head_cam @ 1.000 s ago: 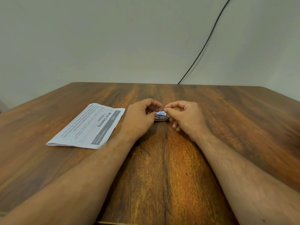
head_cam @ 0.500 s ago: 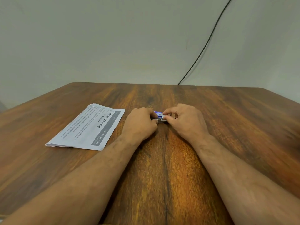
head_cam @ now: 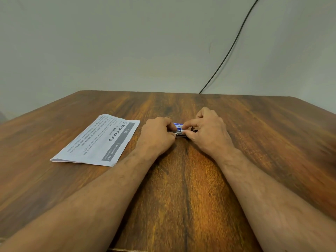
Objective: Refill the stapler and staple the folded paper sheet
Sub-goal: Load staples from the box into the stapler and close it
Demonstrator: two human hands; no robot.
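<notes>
Left hand [head_cam: 157,136] curled tight around one end of the stapler [head_cam: 179,133], pinning it down on the bench [head_cam: 181,197] so it can't slide. Right hand [head_cam: 209,131] works from the other side: thumb and forefinger pinched on something small at the stapler's top, other fingers tucked. Can't tell whether that's a staple strip or the magazine part; too small, mostly hidden. Both forearms rest low on the bench, probably for steadiness on fiddly work. Small blue-and-white item [head_cam: 177,125], likely the staple box, sits just beyond the fingertips, touching or nearly touching them. Judging by this: refill step in hand, stapling not started. Folded paper sheet [head_cam: 98,140] lies flat off to the left of the left hand, apart from it, untouched, within easy reach for the next step. Beyond the hands: bare bench, wall, black cable [head_cam: 229,51] dropping behind the far edge.
</notes>
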